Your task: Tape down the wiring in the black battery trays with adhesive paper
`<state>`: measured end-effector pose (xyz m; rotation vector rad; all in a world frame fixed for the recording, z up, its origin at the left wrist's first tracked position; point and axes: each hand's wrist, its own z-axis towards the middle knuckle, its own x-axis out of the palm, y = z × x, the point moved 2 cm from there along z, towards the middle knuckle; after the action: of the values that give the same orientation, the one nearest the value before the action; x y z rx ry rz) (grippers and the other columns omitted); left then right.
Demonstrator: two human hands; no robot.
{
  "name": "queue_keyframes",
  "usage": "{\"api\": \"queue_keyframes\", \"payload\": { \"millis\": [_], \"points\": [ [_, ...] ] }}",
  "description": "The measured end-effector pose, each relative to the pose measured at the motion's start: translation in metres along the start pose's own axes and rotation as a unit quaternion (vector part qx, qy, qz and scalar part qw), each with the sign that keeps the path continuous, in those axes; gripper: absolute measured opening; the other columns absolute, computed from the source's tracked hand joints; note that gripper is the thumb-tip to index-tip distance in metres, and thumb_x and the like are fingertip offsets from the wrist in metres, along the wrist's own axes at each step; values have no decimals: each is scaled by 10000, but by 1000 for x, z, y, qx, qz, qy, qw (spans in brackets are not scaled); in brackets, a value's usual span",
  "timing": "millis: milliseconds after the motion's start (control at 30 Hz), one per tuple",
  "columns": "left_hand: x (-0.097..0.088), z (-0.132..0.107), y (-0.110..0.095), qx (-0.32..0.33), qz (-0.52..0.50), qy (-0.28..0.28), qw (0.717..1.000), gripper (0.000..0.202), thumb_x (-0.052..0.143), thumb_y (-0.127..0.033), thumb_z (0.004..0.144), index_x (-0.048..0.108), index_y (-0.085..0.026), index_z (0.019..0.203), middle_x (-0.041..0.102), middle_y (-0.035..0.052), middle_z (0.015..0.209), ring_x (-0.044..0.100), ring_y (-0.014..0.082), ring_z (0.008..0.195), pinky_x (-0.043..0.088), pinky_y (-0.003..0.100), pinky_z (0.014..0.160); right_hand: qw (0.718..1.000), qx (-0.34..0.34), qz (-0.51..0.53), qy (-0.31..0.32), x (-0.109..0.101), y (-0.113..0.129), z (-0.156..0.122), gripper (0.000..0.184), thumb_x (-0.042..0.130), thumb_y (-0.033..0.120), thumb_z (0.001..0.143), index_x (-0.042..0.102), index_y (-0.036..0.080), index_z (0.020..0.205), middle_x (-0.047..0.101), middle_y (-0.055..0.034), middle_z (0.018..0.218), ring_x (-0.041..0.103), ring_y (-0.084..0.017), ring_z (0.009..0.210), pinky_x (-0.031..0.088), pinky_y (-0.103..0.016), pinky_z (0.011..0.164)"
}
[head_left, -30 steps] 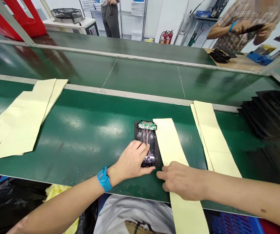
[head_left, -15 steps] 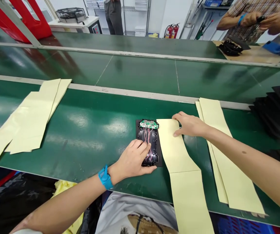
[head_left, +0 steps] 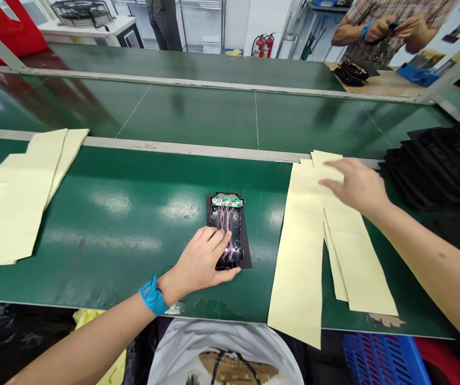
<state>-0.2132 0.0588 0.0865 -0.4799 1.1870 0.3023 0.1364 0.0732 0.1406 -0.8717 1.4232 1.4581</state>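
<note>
A small black device shell [head_left: 230, 227] lies on the green bench, with a green circuit board at its far end and red wires down its middle. My left hand [head_left: 200, 262], a blue wristband on its wrist, rests on the near end of the shell with fingers laid flat. My right hand [head_left: 356, 184] lies farther right, fingers stretched out over the top of a pile of pale yellow paper strips [head_left: 314, 240]. One long strip overhangs the bench's front edge.
More yellow sheets [head_left: 21, 187] lie at the left. A stack of black trays [head_left: 442, 166] sits at the right. Beyond a grey rail runs a green conveyor belt [head_left: 214, 112]. A person in a checked shirt [head_left: 382, 27] works at the far right; another stands at the back.
My right hand has slid the yellow strip away from the shell's side to the right, onto the pile of strips. My left hand has stayed on the shell.
</note>
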Motion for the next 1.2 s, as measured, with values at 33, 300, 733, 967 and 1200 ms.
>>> {"api": "queue_keyframes", "payload": {
  "millis": [33, 300, 733, 967, 1200],
  "points": [
    [0, 0, 1, 1, -1, 0, 1000, 594, 517, -524, 782, 514, -59, 1151, 579, 133, 1039, 479, 257, 955, 414, 414, 856, 998, -38, -1, 45, 6, 10, -18, 370, 477, 427, 847, 579, 206, 1126, 539, -103, 1237, 539, -298, 1059, 453, -392, 847],
    [-5, 0, 9, 12, -6, 20, 1000, 600, 529, -504, 775, 520, -50, 1167, 578, 144, 1071, 470, 266, 985, 404, 427, 879, 926, -241, -99, 272, 46, 64, -83, 485, 515, 227, 757, 448, 247, 1238, 375, -74, 1398, 539, -121, 538, 403, -294, 511],
    [-13, 0, 7, -27, -71, 75, 994, 839, 385, -737, 740, 498, -52, 1210, 542, 159, 1116, 450, 278, 1006, 373, 437, 905, 896, -190, 41, 399, 44, 114, -30, 180, 503, 380, 816, 566, 243, 718, 572, 17, 796, 529, -175, 736, 304, -276, 601],
    [-12, -2, 4, -32, -79, 68, 994, 424, 416, -380, 873, 531, -85, 1156, 562, 145, 1097, 483, 253, 978, 401, 412, 866, 902, -158, -11, 401, 42, 119, -14, 292, 431, 412, 843, 448, 219, 625, 492, 22, 583, 467, -169, 586, 262, -276, 528],
    [-22, -6, 31, -146, -323, -49, 934, 356, 362, -155, 855, 547, -219, 1152, 542, 69, 1233, 491, 197, 1109, 417, 356, 928, 946, -88, 71, 302, 4, 128, 13, 298, 413, 447, 863, 606, 230, 795, 639, -19, 836, 566, -189, 732, 362, -274, 566]
  ]
}}
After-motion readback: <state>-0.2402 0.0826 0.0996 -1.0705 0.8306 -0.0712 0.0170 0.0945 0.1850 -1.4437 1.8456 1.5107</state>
